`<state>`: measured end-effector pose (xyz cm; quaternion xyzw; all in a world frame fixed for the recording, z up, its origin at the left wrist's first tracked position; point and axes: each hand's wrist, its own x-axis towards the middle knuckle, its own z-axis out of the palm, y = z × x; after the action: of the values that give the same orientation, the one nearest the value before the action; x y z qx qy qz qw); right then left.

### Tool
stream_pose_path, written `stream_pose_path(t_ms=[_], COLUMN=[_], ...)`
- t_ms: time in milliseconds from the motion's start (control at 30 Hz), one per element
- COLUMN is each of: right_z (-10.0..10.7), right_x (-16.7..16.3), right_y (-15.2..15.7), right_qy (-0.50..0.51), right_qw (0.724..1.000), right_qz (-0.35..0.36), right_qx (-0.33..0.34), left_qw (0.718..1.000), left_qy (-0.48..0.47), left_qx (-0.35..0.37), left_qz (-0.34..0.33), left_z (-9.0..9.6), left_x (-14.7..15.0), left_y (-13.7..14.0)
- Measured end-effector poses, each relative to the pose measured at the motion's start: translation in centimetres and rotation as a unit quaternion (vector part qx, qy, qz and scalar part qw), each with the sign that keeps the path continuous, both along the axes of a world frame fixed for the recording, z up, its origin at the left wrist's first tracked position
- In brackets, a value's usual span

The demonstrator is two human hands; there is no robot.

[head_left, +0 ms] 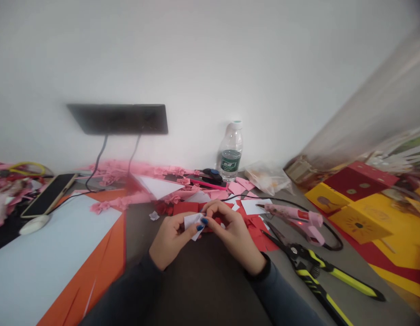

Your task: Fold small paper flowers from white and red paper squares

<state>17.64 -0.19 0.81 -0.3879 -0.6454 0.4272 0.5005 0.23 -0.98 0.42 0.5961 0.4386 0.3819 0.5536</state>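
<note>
Between my two hands is a small piece of white paper [192,220], partly folded or curled. My left hand [172,237] pinches it with the thumb on top, and the fingers behind are hidden. My right hand [233,231] grips its right edge between thumb and fingertips, the blue nails almost touching those of the other thumb. Just beyond the hands lie red paper pieces [259,233] and white paper squares [255,206]. A small crumpled white paper flower [154,216] sits left of my left hand.
A pink glue gun [298,217] with a lit red light and yellow-black pliers [308,262] lie at the right. Behind stands a water bottle [231,151] beside a plastic bag [267,178]. Left are large pale sheets [60,244], a phone [50,195] and pink paper flowers [111,203].
</note>
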Motion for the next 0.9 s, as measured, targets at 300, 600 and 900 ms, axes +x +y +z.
stream_pose_path(t_ms=[300,600,900], right_z=[-0.01,0.12,-0.67], right_x=[-0.17,-0.25,-0.19], right_y=[-0.11,-0.22,-0.13], right_qy=[0.012,0.051,0.052], right_qw=[1.0,0.996,0.996], right_qz=[0.003,0.012,0.024], right_qx=[-0.025,-0.066,-0.068], left_qw=[1.0,1.0,0.997], left_qy=[0.012,0.003,-0.054], left_qx=[0.013,0.007,-0.021], left_qz=[0.012,0.011,0.059], left_z=[0.24,0.09,-0.05], left_x=[0.18,0.04,0.25], left_y=[-0.05,0.11,0.16])
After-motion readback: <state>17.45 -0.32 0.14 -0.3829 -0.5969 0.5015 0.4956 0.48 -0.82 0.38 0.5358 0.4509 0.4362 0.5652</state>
